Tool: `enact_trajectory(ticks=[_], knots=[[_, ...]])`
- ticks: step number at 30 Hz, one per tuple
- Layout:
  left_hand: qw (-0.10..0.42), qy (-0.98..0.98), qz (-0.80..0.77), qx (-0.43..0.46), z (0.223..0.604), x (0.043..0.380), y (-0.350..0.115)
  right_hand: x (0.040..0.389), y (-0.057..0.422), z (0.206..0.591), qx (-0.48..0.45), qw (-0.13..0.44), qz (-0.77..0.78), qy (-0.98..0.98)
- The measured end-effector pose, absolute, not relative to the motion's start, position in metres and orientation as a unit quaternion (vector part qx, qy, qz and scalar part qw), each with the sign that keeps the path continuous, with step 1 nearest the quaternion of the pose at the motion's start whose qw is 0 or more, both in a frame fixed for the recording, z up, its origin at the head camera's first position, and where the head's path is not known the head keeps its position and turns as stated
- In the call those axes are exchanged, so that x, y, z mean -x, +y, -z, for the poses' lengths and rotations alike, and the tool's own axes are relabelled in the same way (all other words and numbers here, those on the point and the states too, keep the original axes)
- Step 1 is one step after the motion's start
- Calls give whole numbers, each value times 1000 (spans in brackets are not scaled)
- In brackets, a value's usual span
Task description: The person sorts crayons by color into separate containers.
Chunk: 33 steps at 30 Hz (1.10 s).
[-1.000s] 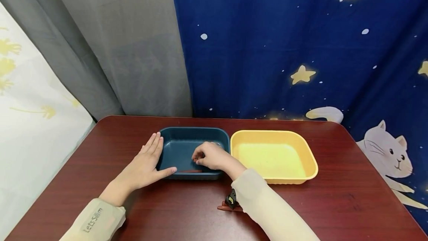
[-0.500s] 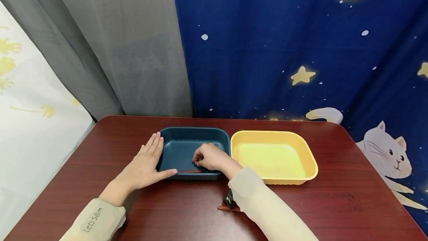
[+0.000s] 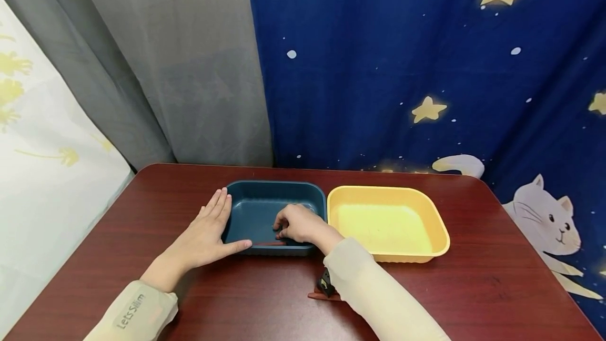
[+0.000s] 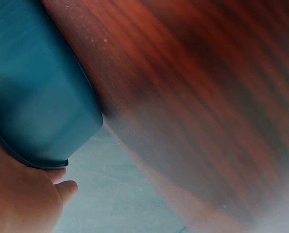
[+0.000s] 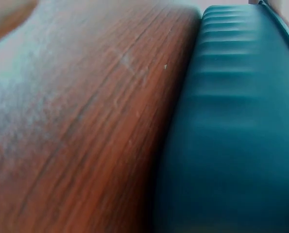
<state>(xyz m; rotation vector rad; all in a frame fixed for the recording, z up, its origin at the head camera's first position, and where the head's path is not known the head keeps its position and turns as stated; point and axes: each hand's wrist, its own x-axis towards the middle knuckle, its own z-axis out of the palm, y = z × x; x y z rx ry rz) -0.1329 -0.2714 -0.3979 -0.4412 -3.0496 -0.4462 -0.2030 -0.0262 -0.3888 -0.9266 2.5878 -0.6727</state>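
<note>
My left hand [image 3: 203, 236] lies along the left end of a dark blue tray [image 3: 273, 187], its fingers straight at the left rim and its thumb along the front rim. In the left wrist view that hand [image 4: 25, 194] shows at the tray's rim. Inside the tray, toward its right side, my right hand [image 3: 298, 223] has curled fingers pinching a small reddish-brown stick, mostly hidden; only a reddish tip shows at the fingertips. Another thin reddish-brown stick [image 3: 270, 243] lies along the tray's front wall. The right wrist view mostly shows the tray's ribbed outer wall [image 5: 227, 111].
A yellow tray [image 3: 388, 257] stands right beside the blue one. On the dark red table [image 3: 246, 299], reddish-brown sticks [image 3: 319, 296] lie partly hidden under the right wrist, by its black wrist camera [image 3: 324, 283]. Gray and blue curtains hang behind the table.
The right hand has shifted very slightly toward the front inside the blue tray, and its forearm slightly left. The left hand stays at the rim.
</note>
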Motion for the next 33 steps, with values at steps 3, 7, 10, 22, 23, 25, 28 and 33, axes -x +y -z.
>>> enact_trajectory(ticks=[3,7,10,22,23,25,28,33], knots=[[14,-979,146,142,398,132,-272,200,-25,385,328,151,229,904],[12,-978,149,143,396,133,-271,194,-18,374,340,131,222,904],[14,-979,147,141,395,133,-272,188,-10,363,344,116,225,904],[6,-978,154,140,398,133,-271,159,42,343,370,64,262,889],[6,-978,154,140,397,133,-271,157,47,342,376,59,264,886],[5,-978,154,142,397,133,-271,152,57,342,384,50,269,882],[3,-978,154,144,396,134,-271,144,71,343,390,34,272,879],[3,-977,157,142,396,134,-271,123,84,350,407,8,256,877]])
